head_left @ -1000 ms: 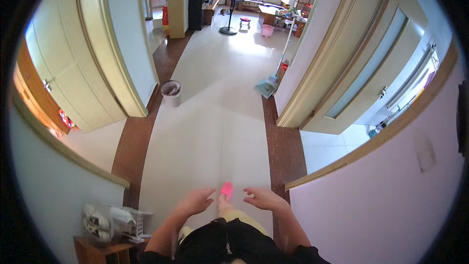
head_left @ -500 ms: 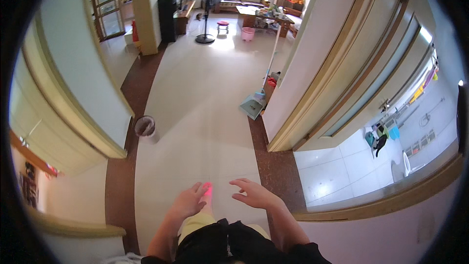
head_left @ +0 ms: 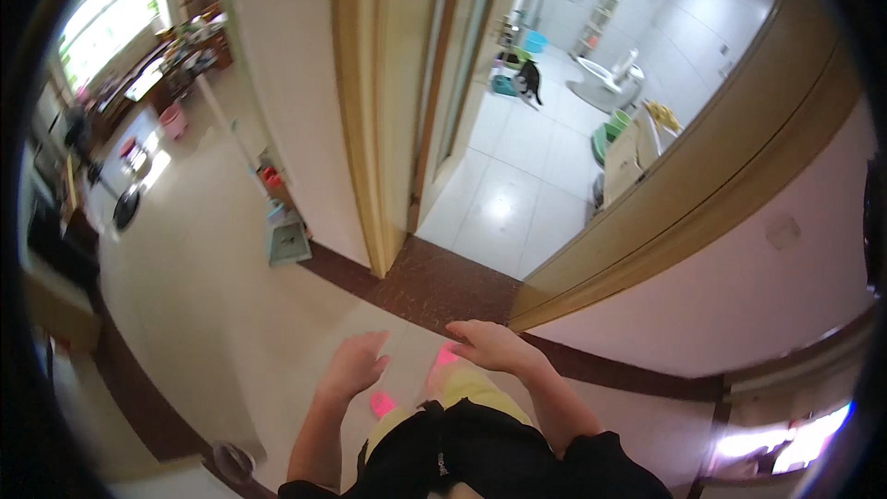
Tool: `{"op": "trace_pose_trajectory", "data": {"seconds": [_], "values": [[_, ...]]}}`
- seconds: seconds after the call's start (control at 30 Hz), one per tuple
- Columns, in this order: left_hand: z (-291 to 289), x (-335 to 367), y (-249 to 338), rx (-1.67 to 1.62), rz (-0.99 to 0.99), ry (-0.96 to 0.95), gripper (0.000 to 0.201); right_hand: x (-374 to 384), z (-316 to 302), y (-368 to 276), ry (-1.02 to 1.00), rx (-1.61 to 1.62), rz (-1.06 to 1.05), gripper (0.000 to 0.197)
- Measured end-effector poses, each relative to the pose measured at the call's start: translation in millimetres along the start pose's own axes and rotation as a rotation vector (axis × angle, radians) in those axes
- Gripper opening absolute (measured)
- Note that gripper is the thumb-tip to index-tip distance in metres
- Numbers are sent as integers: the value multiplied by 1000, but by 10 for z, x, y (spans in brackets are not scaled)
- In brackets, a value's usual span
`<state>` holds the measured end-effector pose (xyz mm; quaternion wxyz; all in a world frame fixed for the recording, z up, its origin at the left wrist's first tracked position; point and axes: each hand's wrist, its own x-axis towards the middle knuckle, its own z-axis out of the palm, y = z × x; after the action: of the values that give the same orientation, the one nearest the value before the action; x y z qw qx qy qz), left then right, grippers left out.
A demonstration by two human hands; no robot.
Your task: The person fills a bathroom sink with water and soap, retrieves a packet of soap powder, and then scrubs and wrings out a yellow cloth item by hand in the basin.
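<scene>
My left hand (head_left: 356,365) hangs in front of my body over the pale floor, holding nothing; its thumb stands apart from slightly blurred fingers. To its right my right hand (head_left: 494,346) is also empty, its fingers loosely stretched toward the left. The two hands do not touch each other or anything else. Below them show my pink slippers (head_left: 446,356) and yellow trouser legs (head_left: 480,390). Just beyond my right hand lies the dark brown threshold (head_left: 448,282) of an open bathroom doorway.
A black-and-white cat (head_left: 528,81) is on the bathroom's tiled floor, with a toilet (head_left: 605,79) and a green basin (head_left: 605,140) farther right. Left of the door frame (head_left: 365,111) stands a dustpan (head_left: 289,242). A bin (head_left: 233,462) is at lower left.
My view has swung to the right, so the bathroom doorway is now ahead and the living room has shifted left. Both hands stay raised and empty. Both pink slippers now show.
</scene>
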<state>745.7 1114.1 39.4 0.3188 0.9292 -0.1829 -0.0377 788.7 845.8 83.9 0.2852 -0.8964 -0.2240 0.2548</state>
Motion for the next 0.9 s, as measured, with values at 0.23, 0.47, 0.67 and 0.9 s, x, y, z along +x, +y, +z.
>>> {"op": "trace_pose_trajectory", "data": {"seconds": [0.23, 0.47, 0.67, 0.9], "values": [[328, 1154, -307, -8, 117, -284, 43, 300, -416, 754, 42, 151, 224, 44], [117, 2830, 25, 52, 243, -263, 41, 791, -1527, 1304, 154, 140, 249, 45], [252, 4188, 190, -79, 287, -294, 39, 1156, -2268, 1872, 283, 130, 278, 39], [649, 5961, 236, -14, 389, -447, 36, 1498, -3033, 2807, 364, 286, 401, 42]]}}
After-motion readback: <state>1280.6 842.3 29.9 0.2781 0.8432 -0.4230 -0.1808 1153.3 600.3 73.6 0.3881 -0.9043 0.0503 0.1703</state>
